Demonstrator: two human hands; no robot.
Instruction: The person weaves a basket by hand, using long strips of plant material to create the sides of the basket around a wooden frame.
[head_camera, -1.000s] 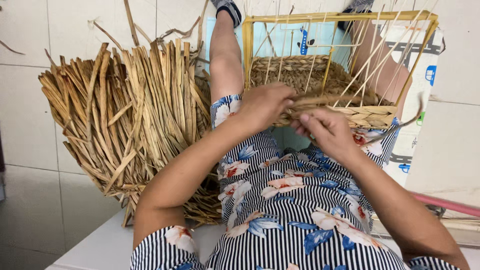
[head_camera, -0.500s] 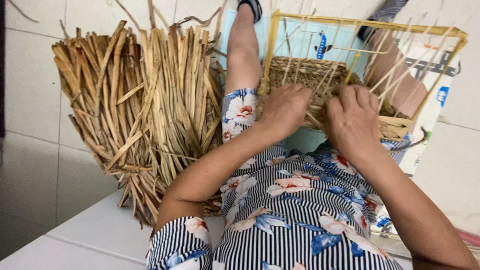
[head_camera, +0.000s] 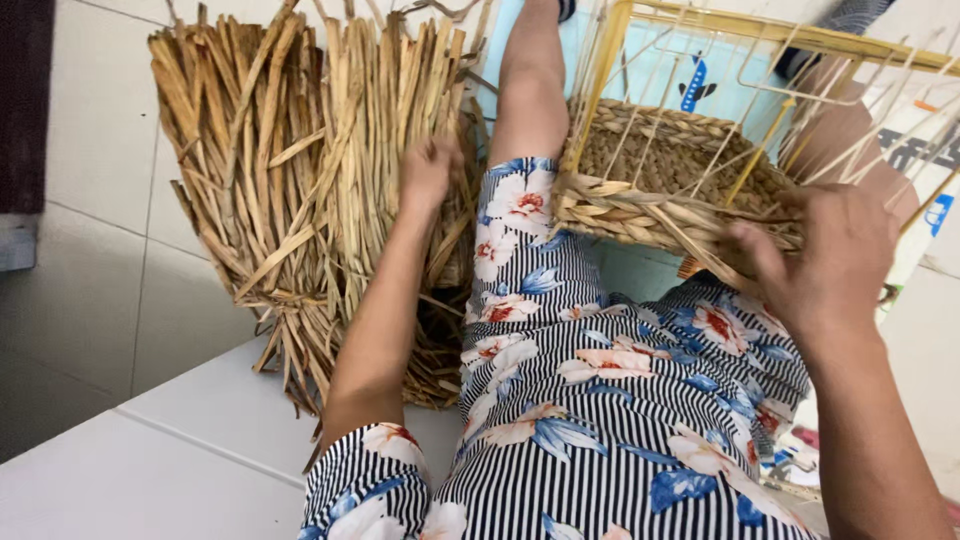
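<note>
Head view. Woven basket (head_camera: 660, 195) in yellow wire frame (head_camera: 770, 60), resting on the lap. Right hand (head_camera: 830, 265) at the basket's near rim, grip closed on a loose straw strand (head_camera: 700, 245). Left hand (head_camera: 428, 172) left of the basket, fingers curled into the dried straw bundle (head_camera: 300, 190); hold unclear. Bundle lies on tiled floor (head_camera: 110, 300).

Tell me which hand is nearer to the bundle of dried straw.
Left. The left hand reaches into the bundle of dried straw, touching its stalks. The right hand is off to the side, at the woven basket.
</note>
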